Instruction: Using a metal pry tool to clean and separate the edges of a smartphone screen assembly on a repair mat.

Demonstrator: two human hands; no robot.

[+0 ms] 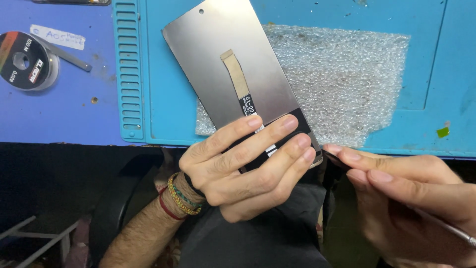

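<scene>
Hands are meeting at the lower corner of a phone display panel (233, 64), seen from its grey metal back. The left hand (243, 164) is curling its four fingers over the panel's dark lower end, gripping it from the front edge so the panel is tilting up and away over the mat instead of lying flat; the thumb is hidden behind, so how it is bracing the panel cannot be told. That grip is leaving the bottom right corner bare, and the right hand (411, 198) is coming in exactly there. The right hand is pinching closed on a thin metal tool (446, 227), fingertips bunched near the front, shaft running out past the palm toward the lower right; the tip looks to be touching or just beside the panel's corner edge, but it is too dark there to be sure. A tan flex ribbon (237, 74) is lying down the middle of the panel back, clear of both hands. Under the panel a sheet of bubble wrap (347, 79) is spreading on the blue silicone work mat (426, 30), probably as padding for the glass side. Far left, well apart, a spool of solder wire (27, 60) is sitting on the blue table (64, 109). Braided wristbands (181, 198) are circling the left wrist.
</scene>
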